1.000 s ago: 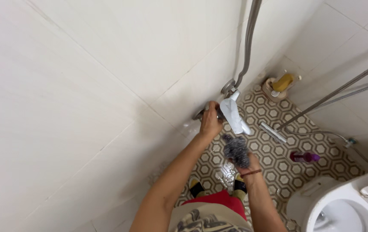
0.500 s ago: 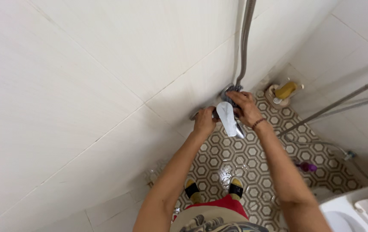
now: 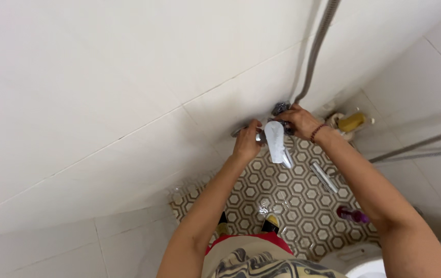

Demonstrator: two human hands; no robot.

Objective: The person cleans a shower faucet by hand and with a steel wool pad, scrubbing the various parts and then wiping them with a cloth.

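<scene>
The right hand [image 3: 296,119], below the tap a second ago, now presses the dark scouring pad [image 3: 281,108] against the wall-mounted tap [image 3: 274,139] by the hose joint, while the left hand [image 3: 246,141] stays clenched around the tap's left end.

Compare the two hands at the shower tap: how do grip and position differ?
The left hand grips the left end of the chrome tap bare, while the right hand presses a dark steel-wool scourer against the right end, by the hose. The left hand sits lower than the tap lever; the right sits higher, with a bead bracelet on its wrist. Both touch the tap, either side of the lever.
</scene>
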